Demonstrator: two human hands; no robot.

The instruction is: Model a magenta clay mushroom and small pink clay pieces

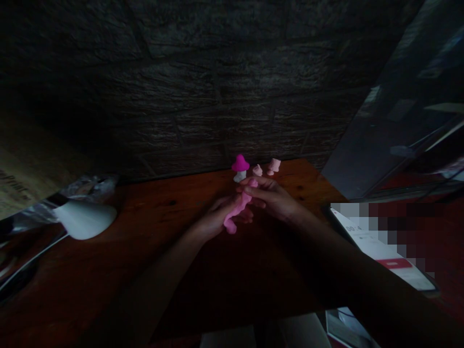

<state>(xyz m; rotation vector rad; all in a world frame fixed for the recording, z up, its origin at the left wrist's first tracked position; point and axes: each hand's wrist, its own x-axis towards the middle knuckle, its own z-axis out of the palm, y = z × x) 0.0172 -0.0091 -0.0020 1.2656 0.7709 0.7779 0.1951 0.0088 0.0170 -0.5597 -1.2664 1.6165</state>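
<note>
A lumpy, elongated strip of pink modelling clay (237, 211) runs slantwise between my two hands above the wooden table (163, 212). My left hand (217, 215) is curled around its lower part, and the rounded lower end sticks out beneath. At the upper end, my right hand (270, 194) pinches the clay between thumb and fingers. Just beyond the hands stands a small mushroom figure (240, 166) with a magenta cap and a whitish stem. Beside it are a small pale pink piece (257, 170) and a pale pink cup-like figure (274, 166) on a foot.
A white lamp-like cone (87, 220) with a cable lies at the left, near crumpled clear plastic (96, 186) and a brown cardboard box (25, 159). A dark stone wall (217, 87) backs the table. At the right is a tablet (380, 246) with a lit screen.
</note>
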